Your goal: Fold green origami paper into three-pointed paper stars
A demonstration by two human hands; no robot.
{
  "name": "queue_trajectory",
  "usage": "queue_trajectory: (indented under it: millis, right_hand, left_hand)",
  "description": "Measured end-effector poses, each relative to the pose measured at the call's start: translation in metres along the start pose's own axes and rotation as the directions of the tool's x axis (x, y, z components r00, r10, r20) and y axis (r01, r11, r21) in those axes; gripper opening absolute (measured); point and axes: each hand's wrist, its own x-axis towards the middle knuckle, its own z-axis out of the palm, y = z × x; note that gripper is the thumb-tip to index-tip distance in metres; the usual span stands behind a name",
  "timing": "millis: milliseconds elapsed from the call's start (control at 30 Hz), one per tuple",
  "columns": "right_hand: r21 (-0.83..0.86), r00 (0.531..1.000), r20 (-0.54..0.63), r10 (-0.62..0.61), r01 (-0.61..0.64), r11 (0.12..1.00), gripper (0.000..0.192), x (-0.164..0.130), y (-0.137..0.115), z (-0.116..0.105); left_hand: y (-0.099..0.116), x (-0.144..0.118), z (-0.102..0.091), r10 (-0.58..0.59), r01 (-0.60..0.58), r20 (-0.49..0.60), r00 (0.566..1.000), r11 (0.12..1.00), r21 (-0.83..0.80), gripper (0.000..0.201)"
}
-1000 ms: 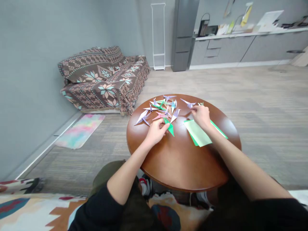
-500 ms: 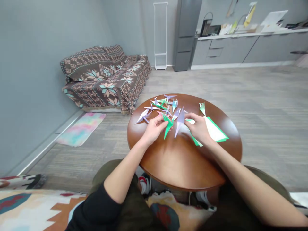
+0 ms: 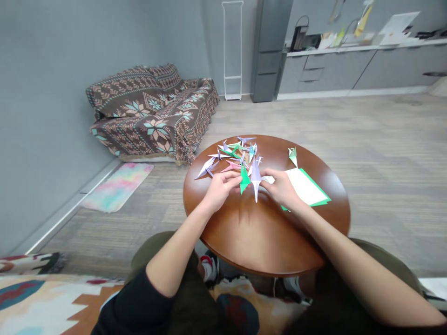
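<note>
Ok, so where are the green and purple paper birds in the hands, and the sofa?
Held green bird (image 3: 245, 181): head view, on its middle.
Held purple bird (image 3: 256, 176): head view, on its middle.
Sofa (image 3: 155, 116): head view, on its patterned cover.

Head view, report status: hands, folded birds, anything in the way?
Left hand: pinching green paper bird. Right hand: holding purple paper bird. Nothing seen between them; other birds lie beyond on table.

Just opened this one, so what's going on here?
A person is handling folded paper: the left hand holds a green figure, the right hand a pale purple figure, side by side above the round table. Beyond them lies a cluster of folded figures; paper sheets lie to the right.
</note>
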Motion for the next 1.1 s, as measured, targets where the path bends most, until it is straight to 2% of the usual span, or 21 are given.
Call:
queue_trajectory:
  millis: [200,467,767,867,933,1033,1100]
  right_hand:
    - [0.046,0.999,0.045,0.028,-0.03,0.998,0.016,-0.004,-0.005,0.007]
    - [0.059,0.998,0.065,0.007,-0.011,0.998,0.018,-0.003,-0.004,0.007]
    - [-0.046,0.998,0.047,-0.035,0.037,0.998,0.019,-0.002,0.003,0.008]
    - [-0.167,0.999,-0.029,-0.016,0.011,0.986,0.017,0.013,0.013,-0.008]
    - [-0.28,0.989,-0.143,0.026,-0.066,0.958,0.018,0.029,0.022,-0.026]
    - [-0.452,0.956,-0.277,0.092,-0.214,0.866,0.022,0.056,0.033,-0.05]
    - [-0.537,0.946,-0.289,0.144,-0.285,0.794,0.026,0.071,0.04,-0.055]
  left_hand:
    - [0.003,-0.002,0.002,-0.017,0.016,-0.024,1.0,0.999,-0.029,0.033]
    - [0.002,-0.002,0.0,-0.044,0.043,-0.059,0.997,0.999,-0.018,0.034]
    - [0.006,-0.005,0.001,-0.053,0.052,-0.055,0.997,0.999,-0.009,0.036]
    - [0.006,-0.002,-0.003,0.019,-0.016,-0.034,0.999,0.996,0.087,0.031]
    - [0.004,0.002,-0.008,0.072,-0.067,-0.019,0.997,0.975,0.211,0.026]
    - [-0.001,0.007,-0.015,0.088,-0.079,-0.012,0.996,0.942,0.327,0.017]
    - [-0.004,0.009,-0.021,0.085,-0.073,-0.013,0.996,0.914,0.398,0.011]
